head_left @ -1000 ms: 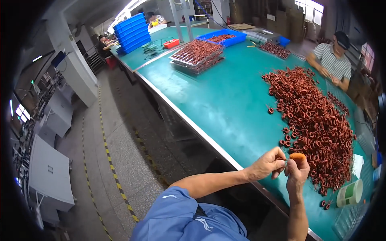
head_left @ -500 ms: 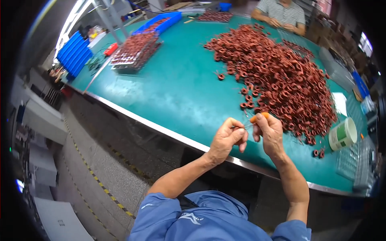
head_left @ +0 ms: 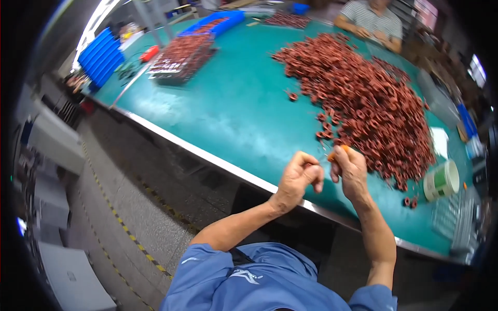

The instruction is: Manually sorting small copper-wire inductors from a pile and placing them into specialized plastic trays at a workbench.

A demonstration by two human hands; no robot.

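Left hand (head_left: pixel 294 182): fingers curled in, closed on a small red-brown ring coil (head_left: pixel 308 165), only a sliver of it showing between thumb and forefinger. Right hand (head_left: pixel 353 173): just beside it, the two not touching, thumb and forefinger pinching a small orange piece (head_left: pixel 346 148) — partly covered by the thumb, exact kind can't be told. Both hands are over the near edge of the green-topped table (head_left: pixel 223 119), in front of a big heap of red-brown ring coils (head_left: pixel 368 109) with thin wire leads. A few coils lie loose at the heap's near left, one single coil (head_left: pixel 293 96) sits apart farther out, and a pair of coils (head_left: pixel 410 202) lies near the white-and-green tub (head_left: pixel 440 182), which is tilted. White paper (head_left: pixel 439 142) beside the heap, beyond the tub; clear plastic trays (head_left: pixel 456 223) at the table's right end.

Far left of table: stacked trays loaded with coils (head_left: pixel 184 59), blurred, then a blue bin (head_left: pixel 228 22) with more coils, a red box (head_left: pixel 150 53) and a stack of blue crates (head_left: pixel 100 58). Across the table — a co-worker in a striped shirt (head_left: pixel 371 22), hands low near the tabletop. Floor at left has yellow-and-black tape (head_left: pixel 123 226).
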